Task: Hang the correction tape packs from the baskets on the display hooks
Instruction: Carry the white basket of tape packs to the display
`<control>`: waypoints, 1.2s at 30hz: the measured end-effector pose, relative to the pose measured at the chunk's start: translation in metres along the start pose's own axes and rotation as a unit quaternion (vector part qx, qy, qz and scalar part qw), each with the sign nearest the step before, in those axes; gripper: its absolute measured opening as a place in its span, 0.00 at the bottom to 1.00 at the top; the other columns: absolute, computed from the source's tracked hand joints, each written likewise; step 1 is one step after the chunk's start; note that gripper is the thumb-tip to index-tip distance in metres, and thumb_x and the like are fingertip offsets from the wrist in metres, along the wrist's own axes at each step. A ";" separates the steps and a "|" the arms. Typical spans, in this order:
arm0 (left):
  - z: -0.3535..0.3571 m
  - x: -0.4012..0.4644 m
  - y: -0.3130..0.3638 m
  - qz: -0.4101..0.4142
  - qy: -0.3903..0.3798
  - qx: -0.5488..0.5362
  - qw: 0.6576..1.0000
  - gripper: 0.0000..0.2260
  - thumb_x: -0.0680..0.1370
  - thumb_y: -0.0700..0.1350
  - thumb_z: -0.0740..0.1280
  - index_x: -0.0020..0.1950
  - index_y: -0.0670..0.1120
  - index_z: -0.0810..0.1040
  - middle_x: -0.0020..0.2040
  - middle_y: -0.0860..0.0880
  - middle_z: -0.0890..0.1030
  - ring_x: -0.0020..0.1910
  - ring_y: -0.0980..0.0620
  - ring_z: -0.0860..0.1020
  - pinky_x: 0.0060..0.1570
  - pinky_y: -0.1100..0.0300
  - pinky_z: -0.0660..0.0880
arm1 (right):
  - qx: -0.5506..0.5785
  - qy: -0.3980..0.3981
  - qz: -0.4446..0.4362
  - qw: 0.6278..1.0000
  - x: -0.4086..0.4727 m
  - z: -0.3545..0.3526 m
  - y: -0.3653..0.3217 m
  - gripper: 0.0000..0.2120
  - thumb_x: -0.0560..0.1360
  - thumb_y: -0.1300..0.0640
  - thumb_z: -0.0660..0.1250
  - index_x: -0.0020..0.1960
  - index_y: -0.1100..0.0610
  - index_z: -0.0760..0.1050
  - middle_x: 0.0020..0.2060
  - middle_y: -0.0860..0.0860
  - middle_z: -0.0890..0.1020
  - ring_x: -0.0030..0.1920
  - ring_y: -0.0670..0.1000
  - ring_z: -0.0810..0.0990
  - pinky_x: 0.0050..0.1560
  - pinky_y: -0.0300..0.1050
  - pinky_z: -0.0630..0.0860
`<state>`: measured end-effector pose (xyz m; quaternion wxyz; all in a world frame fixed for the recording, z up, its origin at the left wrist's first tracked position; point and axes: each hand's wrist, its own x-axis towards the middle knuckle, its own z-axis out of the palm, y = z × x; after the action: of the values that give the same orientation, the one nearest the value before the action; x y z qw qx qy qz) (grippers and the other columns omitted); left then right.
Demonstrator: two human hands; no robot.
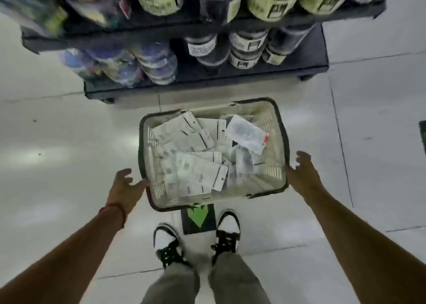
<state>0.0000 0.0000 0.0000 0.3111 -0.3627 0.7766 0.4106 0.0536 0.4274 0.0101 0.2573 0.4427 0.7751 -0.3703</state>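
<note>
Grey tiled floor (69,142) under beige basket (280,142)

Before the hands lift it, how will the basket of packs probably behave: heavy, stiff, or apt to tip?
The basket probably lifts lightly, since it holds only flat correction tape packs. Its slotted plastic walls may flex slightly. The loosely piled packs would likely slide if it tilts.

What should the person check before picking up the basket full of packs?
1. Left hand free, beside the basket: ok, open, fingertips at the rim.
2. Right hand free on the other side: ok, open.
3. Packs lying inside, none over the rim: ok.
4. Basket flat on the floor: ok.
5. Feet clear of the basket: ok, shoes just behind it.
6. Display hooks in sight: cannot tell, only the shelf shows.
</note>
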 end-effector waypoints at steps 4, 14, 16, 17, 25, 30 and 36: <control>0.040 0.072 -0.021 0.004 0.018 -0.069 0.997 0.20 0.79 0.37 0.74 0.69 0.48 0.75 0.63 0.40 0.82 0.63 0.36 0.81 0.65 0.40 0.78 | 0.003 0.011 0.002 1.000 0.076 0.022 0.014 0.31 0.82 0.56 0.69 0.81 0.58 0.60 0.74 0.60 0.74 0.72 0.64 0.75 0.72 0.59 0.73; 0.035 0.065 -0.025 -0.030 -0.061 -0.159 0.985 0.34 0.77 0.21 0.55 0.77 0.47 0.75 0.67 0.39 0.81 0.63 0.35 0.80 0.68 0.33 0.73 | 0.164 -0.062 -0.022 0.984 0.078 0.026 0.038 0.22 0.79 0.71 0.68 0.70 0.57 0.80 0.59 0.58 0.86 0.59 0.61 0.85 0.64 0.61 0.81; 0.012 0.037 -0.020 -0.047 -0.054 -0.154 0.985 0.33 0.77 0.21 0.56 0.75 0.46 0.76 0.65 0.40 0.82 0.60 0.35 0.81 0.66 0.31 0.74 | 0.162 -0.071 -0.015 0.984 0.043 0.011 0.028 0.23 0.79 0.72 0.67 0.71 0.58 0.79 0.59 0.58 0.86 0.60 0.62 0.85 0.64 0.60 0.80; -0.003 0.019 -0.017 -0.056 -0.052 -0.152 0.985 0.32 0.77 0.21 0.56 0.74 0.46 0.77 0.63 0.40 0.83 0.58 0.36 0.81 0.65 0.31 0.75 | 0.158 -0.077 -0.014 0.984 0.022 0.002 0.020 0.23 0.79 0.73 0.67 0.71 0.57 0.79 0.59 0.58 0.86 0.60 0.62 0.84 0.64 0.59 0.80; -0.201 -0.172 0.028 -0.056 0.006 -0.144 0.988 0.26 0.74 0.24 0.64 0.67 0.43 0.83 0.52 0.44 0.87 0.52 0.35 0.85 0.54 0.38 0.83 | 0.091 -0.109 -0.076 0.987 -0.196 -0.074 -0.092 0.18 0.80 0.69 0.69 0.66 0.55 0.80 0.54 0.54 0.87 0.53 0.57 0.86 0.56 0.51 0.81; -0.343 -0.261 0.027 -0.026 0.061 -0.153 0.986 0.22 0.77 0.28 0.67 0.66 0.47 0.84 0.48 0.44 0.87 0.41 0.42 0.85 0.47 0.47 0.84 | 0.068 -0.103 -0.145 0.982 -0.324 -0.068 -0.199 0.21 0.80 0.67 0.70 0.66 0.47 0.79 0.52 0.44 0.85 0.51 0.48 0.84 0.49 0.46 0.78; -0.493 -0.268 0.001 0.008 0.140 -0.241 0.960 0.14 0.80 0.35 0.71 0.57 0.55 0.81 0.46 0.46 0.84 0.42 0.43 0.82 0.48 0.48 0.81 | 0.025 -0.103 -0.201 0.974 -0.417 0.002 -0.347 0.14 0.80 0.65 0.70 0.62 0.52 0.79 0.47 0.48 0.86 0.45 0.52 0.85 0.41 0.46 0.80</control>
<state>0.0537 -0.3426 0.4409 0.0996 -0.4748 0.6934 0.5328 -0.0522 0.1032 0.4320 0.2453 0.2438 0.8077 -0.4774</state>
